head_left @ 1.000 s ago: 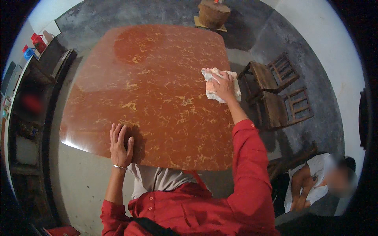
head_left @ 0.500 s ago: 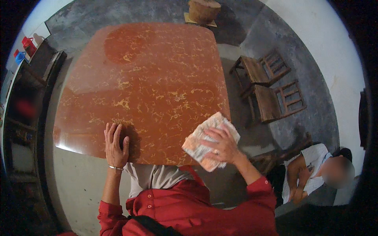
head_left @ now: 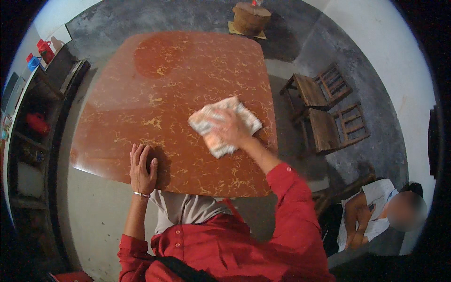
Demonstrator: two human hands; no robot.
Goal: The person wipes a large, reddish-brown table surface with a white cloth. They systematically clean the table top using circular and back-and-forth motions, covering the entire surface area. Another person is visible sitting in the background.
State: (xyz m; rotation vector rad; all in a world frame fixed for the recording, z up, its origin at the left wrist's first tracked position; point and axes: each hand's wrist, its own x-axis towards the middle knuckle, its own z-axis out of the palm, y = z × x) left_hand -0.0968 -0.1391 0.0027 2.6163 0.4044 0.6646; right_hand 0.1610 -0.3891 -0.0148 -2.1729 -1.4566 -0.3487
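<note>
A pale orange and white cloth (head_left: 216, 146) lies spread on the reddish-brown, gold-veined tabletop (head_left: 188, 80), right of its middle. My right hand (head_left: 228, 128) is on top of the cloth, pressing and holding it against the surface; motion blurs its fingers a little. At the near edge of the table, my left hand (head_left: 142, 167) rests flat, holding nothing, with its fingers stretched forward and the thumb apart. A bracelet (head_left: 141, 194) circles my left wrist.
Two wooden chairs (head_left: 324, 131) stand right of the table, and a person (head_left: 366, 211) sits at the lower right. A round wooden tub (head_left: 251, 19) is beyond the far edge. Dark shelves (head_left: 35, 164) line the left side, with red and blue flasks (head_left: 45, 50) on top.
My right hand has carried the cloth forward and left, from the table's near right corner onto the tabletop. My left hand stays at the near edge; the whole view has shifted slightly.
</note>
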